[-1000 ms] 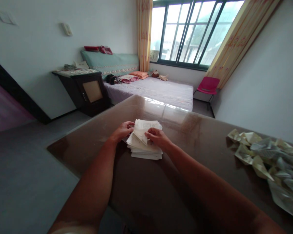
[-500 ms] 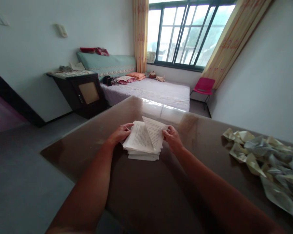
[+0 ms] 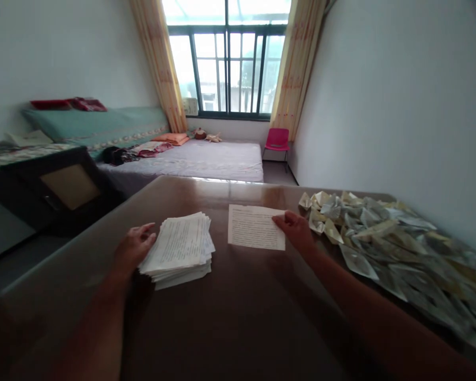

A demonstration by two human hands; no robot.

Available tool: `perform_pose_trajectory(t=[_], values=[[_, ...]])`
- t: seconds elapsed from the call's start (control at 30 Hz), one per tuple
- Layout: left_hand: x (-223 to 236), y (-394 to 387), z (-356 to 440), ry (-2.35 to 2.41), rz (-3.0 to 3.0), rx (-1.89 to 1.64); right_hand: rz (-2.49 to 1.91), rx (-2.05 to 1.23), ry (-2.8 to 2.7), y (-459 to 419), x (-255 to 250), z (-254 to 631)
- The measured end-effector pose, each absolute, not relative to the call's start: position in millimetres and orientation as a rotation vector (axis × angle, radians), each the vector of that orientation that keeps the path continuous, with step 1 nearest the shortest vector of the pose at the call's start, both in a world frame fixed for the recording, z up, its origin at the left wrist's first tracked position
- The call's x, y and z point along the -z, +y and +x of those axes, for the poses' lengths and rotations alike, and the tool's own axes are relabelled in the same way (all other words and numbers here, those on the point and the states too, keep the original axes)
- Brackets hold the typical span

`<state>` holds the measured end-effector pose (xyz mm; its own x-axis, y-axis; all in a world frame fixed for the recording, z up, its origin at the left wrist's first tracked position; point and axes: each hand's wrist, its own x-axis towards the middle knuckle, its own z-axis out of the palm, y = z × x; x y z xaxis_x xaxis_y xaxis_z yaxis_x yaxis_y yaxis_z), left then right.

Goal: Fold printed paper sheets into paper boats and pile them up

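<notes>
My right hand (image 3: 295,228) pinches the right edge of a single printed sheet of paper (image 3: 256,227), held low over the brown table and apart from the stack. To the left, a thick stack of printed sheets (image 3: 182,243) lies on the table, its edges uneven. At the stack's left side is my left hand (image 3: 138,244), fingers apart and holding nothing; whether it touches the paper edges is hard to make out.
Folded paper pieces (image 3: 365,227) are heaped along the right side of the glossy brown table (image 3: 222,317). Past the table's far edge stands a bed (image 3: 206,159), with a pink chair (image 3: 277,138) near the wall. A dark cabinet (image 3: 63,180) is at the left.
The right hand has lifted the top sheet off the stack and carried it to the right. My left hand has loosened beside the stack. The view has turned to the right.
</notes>
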<state>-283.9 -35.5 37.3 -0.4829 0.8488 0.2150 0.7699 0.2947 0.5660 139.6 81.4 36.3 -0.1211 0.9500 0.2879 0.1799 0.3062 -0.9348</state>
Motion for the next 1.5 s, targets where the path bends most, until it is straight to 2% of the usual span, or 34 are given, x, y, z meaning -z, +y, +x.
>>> perform_pose_trajectory(t=[0.03,0.1,0.2,0.27,0.33,0.43,0.53,0.67,0.83,0.97,1.13,1.33,1.5], values=[[-47.0,-34.6,-273.4,2.477,1.555,-0.963,-1.078,-0.819,-1.597,74.7,-42.7,148.0],[-66.3,-32.2,-240.2,2.535,1.758,-0.935,-1.012,-0.291,-1.914,58.0,-54.2,161.7],[-82.4,-27.4,-165.5,2.193,2.283,-0.829,-0.855,0.287,-2.268,30.1,-64.0,173.0],[-78.4,-23.4,-112.5,1.885,2.554,-0.767,-0.746,0.481,-2.383,13.8,-64.0,174.6],[-64.0,-18.7,-69.9,1.646,2.721,-0.712,-0.668,0.54,-2.445,1.5,-59.8,173.4],[-34.2,-10.7,-37.3,1.479,2.871,-0.565,-0.628,0.502,-2.524,-8.7,-50.0,172.5],[-9.2,-4.4,-34.7,1.397,2.908,-0.46,-0.737,0.326,-2.604,-8.2,-39.5,181.3],[5.2,-1.6,-44.0,1.395,2.826,-0.436,-0.956,-0.115,-2.628,10.7,-23.0,209.1],[3.2,5.3,-49.0,1.373,2.585,-0.489,-0.84,-0.813,-2.481,47.1,1.1,233.7],[1.4,17.2,-50.3,1.505,2.263,-0.556,-1.097,-1.082,-2.249,66.5,9.2,229.9],[0.7,25.9,-47.0,1.645,1.956,-0.655,-1.366,-0.91,-2.305,79.5,3.0,215.3],[3.6,24.6,-43.3,1.684,2.134,-0.619,-1.645,-0.506,-2.262,70.2,2.4,200.5],[5.7,24.7,-42.4,1.665,2.24,-0.57,-1.587,-0.355,-2.405,63.9,0.6,198.5]])
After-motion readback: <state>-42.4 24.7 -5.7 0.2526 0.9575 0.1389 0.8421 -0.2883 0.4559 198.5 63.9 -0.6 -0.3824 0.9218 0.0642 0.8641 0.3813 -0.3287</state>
